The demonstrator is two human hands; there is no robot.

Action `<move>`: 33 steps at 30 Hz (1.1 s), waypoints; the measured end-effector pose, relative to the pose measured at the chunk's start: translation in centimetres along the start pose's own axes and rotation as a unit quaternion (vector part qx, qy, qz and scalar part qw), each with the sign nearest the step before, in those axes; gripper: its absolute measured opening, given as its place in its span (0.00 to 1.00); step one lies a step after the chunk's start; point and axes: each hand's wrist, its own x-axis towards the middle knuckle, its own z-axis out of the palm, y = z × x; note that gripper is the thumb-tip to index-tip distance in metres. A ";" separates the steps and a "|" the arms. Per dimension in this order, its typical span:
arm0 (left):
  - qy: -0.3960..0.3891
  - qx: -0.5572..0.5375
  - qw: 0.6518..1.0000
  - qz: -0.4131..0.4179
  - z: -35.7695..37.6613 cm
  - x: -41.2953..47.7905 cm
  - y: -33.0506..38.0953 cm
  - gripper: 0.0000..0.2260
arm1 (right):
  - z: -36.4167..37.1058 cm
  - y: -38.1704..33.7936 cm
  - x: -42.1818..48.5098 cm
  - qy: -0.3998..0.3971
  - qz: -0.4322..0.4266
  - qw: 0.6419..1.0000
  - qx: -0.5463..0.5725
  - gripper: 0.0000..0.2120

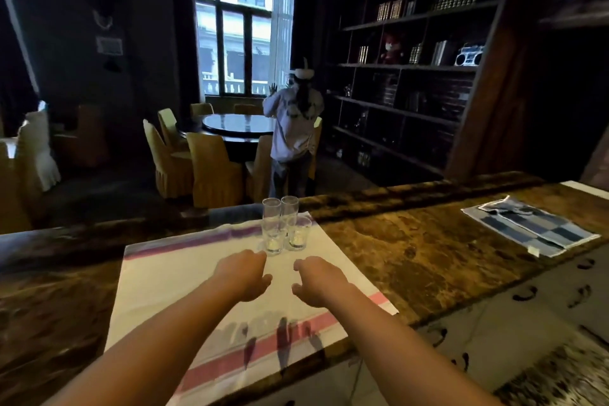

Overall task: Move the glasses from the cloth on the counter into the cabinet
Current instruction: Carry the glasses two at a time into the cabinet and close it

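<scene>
Several clear glasses (285,230) stand upright in a tight cluster at the far edge of a white cloth with pink stripes (171,277), spread on the brown marble counter (408,250). My left hand (245,273) hovers over the cloth just short of the nearest glass, fingers curled and apart, holding nothing. A little to the right, my right hand (318,280) hovers at the same distance, also empty with fingers loosely curved. Both hands are apart from the glasses. No cabinet interior shows.
A blue checked cloth (530,227) lies on the counter at the right. Pale drawer fronts with dark handles (524,293) run below the counter's near edge. Beyond the counter a person (293,128) stands by a round table with yellow chairs (211,168); dark bookshelves (412,76) line the right wall.
</scene>
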 end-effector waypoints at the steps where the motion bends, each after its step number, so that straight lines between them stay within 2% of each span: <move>1: 0.004 -0.005 1.000 0.002 -0.1 1.0 -0.6 0.23 | -0.1 -0.2 0.8 0.002 0.001 1.000 -0.005 0.20; 7: -0.006 -0.023 0.999 0.031 0.4 6.0 -2.4 0.25 | 0.2 -0.3 4.4 0.020 0.023 1.000 0.005 0.19; 15: -0.025 -0.065 0.997 0.037 3.0 11.5 -2.1 0.22 | 1.3 2.8 10.1 -0.013 0.040 0.999 0.012 0.21; 20: -0.006 -0.068 0.998 0.003 2.8 15.0 -1.5 0.23 | 1.0 5.2 15.0 -0.013 0.028 0.999 0.041 0.23; 25: -0.019 -0.087 0.996 -0.028 2.8 18.2 -0.6 0.23 | 0.2 6.5 20.8 -0.007 -0.012 0.998 0.061 0.21; 33: -0.047 -0.106 0.991 -0.061 4.1 21.4 0.8 0.26 | 2.3 8.5 25.9 -0.059 -0.017 0.996 0.061 0.29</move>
